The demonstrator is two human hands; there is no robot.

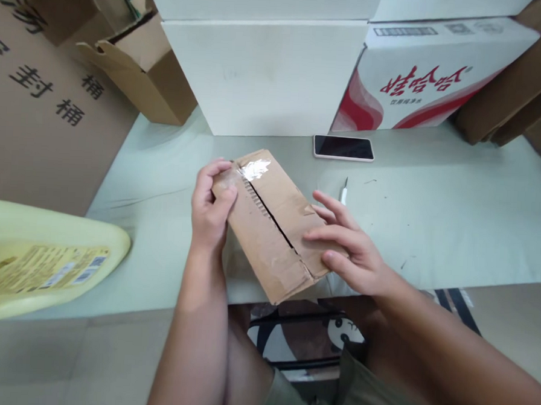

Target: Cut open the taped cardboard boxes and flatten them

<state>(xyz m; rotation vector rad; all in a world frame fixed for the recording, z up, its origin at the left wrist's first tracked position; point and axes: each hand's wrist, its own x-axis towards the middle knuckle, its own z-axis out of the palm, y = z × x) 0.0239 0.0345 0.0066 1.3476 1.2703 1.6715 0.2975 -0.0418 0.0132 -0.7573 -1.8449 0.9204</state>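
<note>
A small brown cardboard box (269, 232) is held tilted over the near edge of the table. Its top flaps meet at a narrow dark slit, and a shiny piece of clear tape lies across the far end. My left hand (211, 202) grips the far left corner, thumb on top and fingers curled over the edge. At the near right end, my right hand (347, 246) rests with spread fingers on the cardboard. Just beyond it lies a slim white tool (344, 193) with a thin dark tip, its lower end hidden by the hand.
A phone (343, 148) lies in front of large white cartons (277, 76). An open cardboard box (155, 69) stands at the back left. A pale yellow jug (109, 242) lies at the left on the green table cover (433, 217). Brown cardboard (507, 88) leans at right.
</note>
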